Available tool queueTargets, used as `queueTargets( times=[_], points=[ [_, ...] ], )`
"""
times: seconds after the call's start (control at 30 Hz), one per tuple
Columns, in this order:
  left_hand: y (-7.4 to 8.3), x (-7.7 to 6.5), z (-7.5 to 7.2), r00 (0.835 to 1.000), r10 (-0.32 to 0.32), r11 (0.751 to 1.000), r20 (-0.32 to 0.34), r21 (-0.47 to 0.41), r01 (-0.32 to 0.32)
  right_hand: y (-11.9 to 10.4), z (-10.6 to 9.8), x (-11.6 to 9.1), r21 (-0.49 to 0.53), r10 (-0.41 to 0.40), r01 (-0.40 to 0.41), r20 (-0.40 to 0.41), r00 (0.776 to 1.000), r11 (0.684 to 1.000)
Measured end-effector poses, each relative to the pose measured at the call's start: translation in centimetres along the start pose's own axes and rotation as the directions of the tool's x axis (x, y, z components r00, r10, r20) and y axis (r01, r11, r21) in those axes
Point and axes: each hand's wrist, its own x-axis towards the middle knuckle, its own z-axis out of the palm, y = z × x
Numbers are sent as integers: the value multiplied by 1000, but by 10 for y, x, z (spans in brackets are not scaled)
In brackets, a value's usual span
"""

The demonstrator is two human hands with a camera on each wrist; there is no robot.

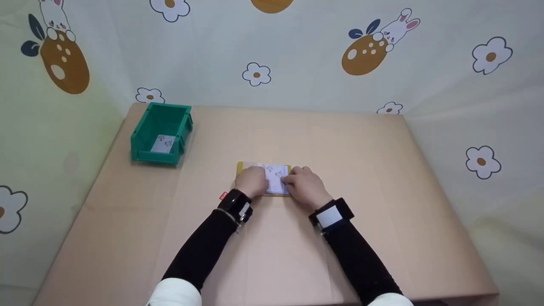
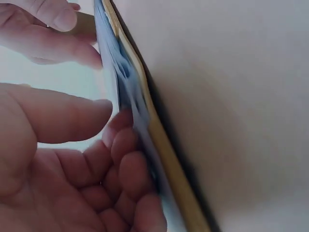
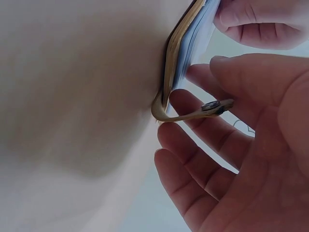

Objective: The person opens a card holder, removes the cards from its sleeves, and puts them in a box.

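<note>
A small open notebook [image 1: 275, 178] with a mustard-yellow cover lies on the table, its white pages printed with little drawings. My left hand [image 1: 252, 182] is over its left half, fingers curled, with thumb and index fingertip at the lower page edge [image 2: 116, 79]. My right hand [image 1: 307, 185] is at the right edge, fingers loosely bent and a fingertip touching the page. A strap [image 3: 193, 115] with a metal snap sticks out from the cover between the right hand's fingers. In the left wrist view some pages look rumpled near the left fingertips.
A green open-front bin [image 1: 155, 157] stands at the back left of the table. Inside lies a white printed card [image 1: 163, 143]. Brown paper [image 1: 365, 178] covers the table, and patterned cloth [image 1: 306, 59] hangs at the back and sides.
</note>
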Motion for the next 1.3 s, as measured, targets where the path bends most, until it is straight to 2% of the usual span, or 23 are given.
queueTargets(
  times=[0.13, 0.4, 0.57, 0.9, 1.17, 1.3],
  points=[
    [0, 2, 1, 999, -38, 999, 9, -15, 38, -1, 0, 0, 2, 4, -4, 7, 1000, 1000],
    [0, 3, 0, 999, -51, 999, 11, -7, 52, -1, 1, 0, -17, 1, -1, -7, 1000, 1000],
    [-1, 2, -3, 995, -82, 996, 48, -14, 83, 0, 1, 1, -29, -13, 12, -25, 1000, 1000],
    [-10, 0, -13, 990, -110, 989, 89, -89, 118, -2, -2, 3, -67, 4, -2, 23, 1000, 998],
    [-12, 0, -12, 989, -110, 984, 96, -128, 122, -2, -1, 2, -67, -9, 10, 16, 1000, 998],
    [-18, 2, -13, 994, -70, 976, 88, -202, 86, -1, 0, 1, -73, -18, 18, 3, 1000, 997]
  ],
)
